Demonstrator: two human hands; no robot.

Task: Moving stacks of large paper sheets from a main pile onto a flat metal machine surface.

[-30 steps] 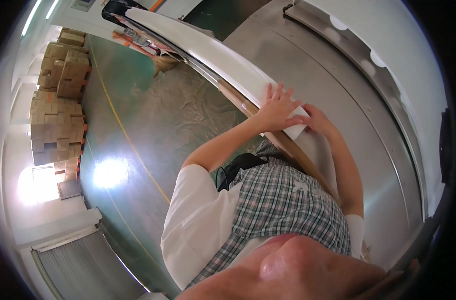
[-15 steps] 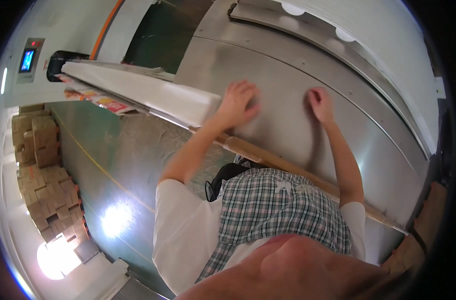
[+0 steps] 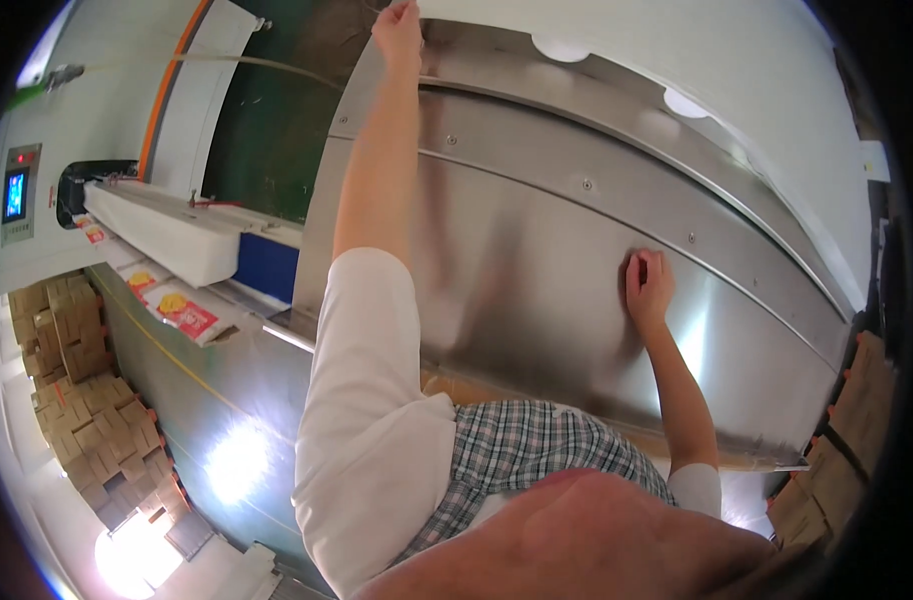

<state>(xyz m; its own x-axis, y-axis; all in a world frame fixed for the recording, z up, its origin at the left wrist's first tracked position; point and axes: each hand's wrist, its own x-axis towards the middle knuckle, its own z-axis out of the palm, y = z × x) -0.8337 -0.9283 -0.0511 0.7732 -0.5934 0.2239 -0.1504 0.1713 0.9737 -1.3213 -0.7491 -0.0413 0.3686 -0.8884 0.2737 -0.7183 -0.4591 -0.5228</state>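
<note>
A wide stainless steel worktop [image 3: 547, 250] slopes across the view in front of me. My left hand [image 3: 398, 28] reaches to its far left corner, arm stretched out. Its fingers are pinched together at the picture's top edge; what they hold, if anything, cannot be made out. Curled on the bare steel at the right rests my right hand [image 3: 651, 284], with nothing visible in it. Left of the worktop lies a long white block [image 3: 162, 232] on a narrow rail, a blue block face [image 3: 266, 266] at its near end. Red-and-white printed packages [image 3: 182, 310] line its lower side.
A raised steel ledge and white machine housing [image 3: 757, 110] bound the worktop's far side. A control panel [image 3: 19, 190] with a lit screen is at the far left. Brown cartons [image 3: 102, 425] stand stacked on the floor at left, more [image 3: 852, 430] at right.
My left hand has gone from beside the white block to the worktop's far corner. The white block now lies farther left, apart from the worktop, baring the blue face. My right hand stays curled.
</note>
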